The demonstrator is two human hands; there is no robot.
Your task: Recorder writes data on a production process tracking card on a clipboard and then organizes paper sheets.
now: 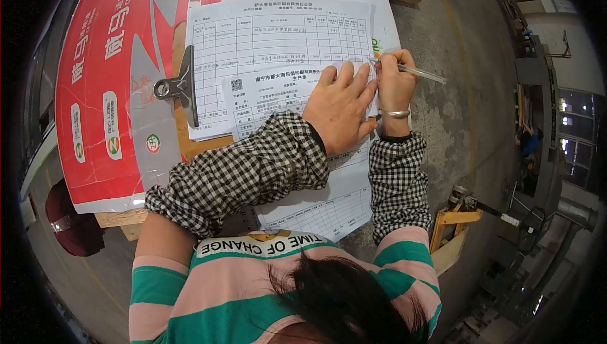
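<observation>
My left hand [341, 107] lies flat with its fingers stretched over a stack of printed paper forms, pressing on the sheets. At the right edge of the top form [272, 37], my right hand [396, 88] grips a slim clear pen [432, 77], its tip against the paper. Handwriting fills some rows of that form's table. A smaller printed sheet [253, 102] with a square code overlaps its lower part, partly under my left hand. A large black bulldog clip [188, 88] clamps the stack's left edge. Another table form [322, 212] sticks out below my left sleeve.
Red and white printed packaging sheets [101, 123] lie under the papers, on wood [120, 219]. A dark red rounded object [73, 224] is at the lower left. Concrete floor [442, 116] and a wooden frame [452, 230] are on the right, with machinery [569, 217] beyond.
</observation>
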